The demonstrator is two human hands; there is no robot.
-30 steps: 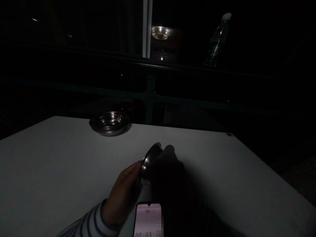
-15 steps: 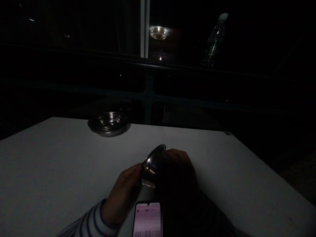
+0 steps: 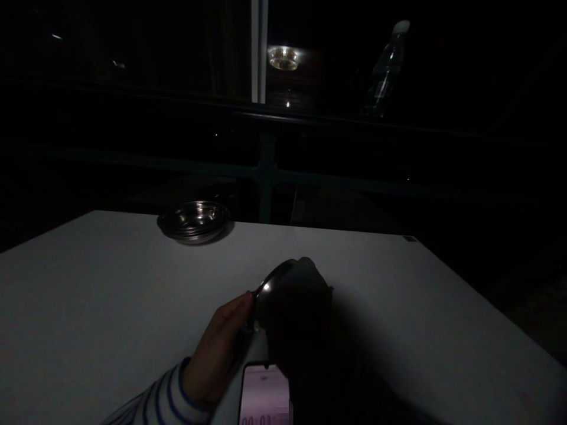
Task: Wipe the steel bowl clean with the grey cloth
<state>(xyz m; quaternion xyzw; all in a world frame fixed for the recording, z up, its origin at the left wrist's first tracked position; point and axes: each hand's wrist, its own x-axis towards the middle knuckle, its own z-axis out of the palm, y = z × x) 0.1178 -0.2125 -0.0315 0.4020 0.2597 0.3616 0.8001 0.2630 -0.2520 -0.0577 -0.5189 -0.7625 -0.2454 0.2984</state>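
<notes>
The scene is very dark. My left hand [image 3: 217, 348], in a striped sleeve, grips the rim of a small steel bowl [image 3: 271, 289] tilted on its edge above the white table [image 3: 88, 295]. My right hand [image 3: 305, 319] is a dark shape pressed against the bowl's inner side, with a pale cloth-like edge showing at its top; its fingers cannot be made out. A phone [image 3: 264, 395] with a lit timer screen lies just below the bowl.
A stack of steel plates [image 3: 195, 221] sits near the table's far edge. Beyond the table is a dark railing [image 3: 266, 171], with a bottle [image 3: 387, 68] and a lit round object [image 3: 283, 58] further back.
The bowl stays tilted in my left hand. My right hand has shifted over the bowl, out to the right and back in again, with a pale edge now at its top.
</notes>
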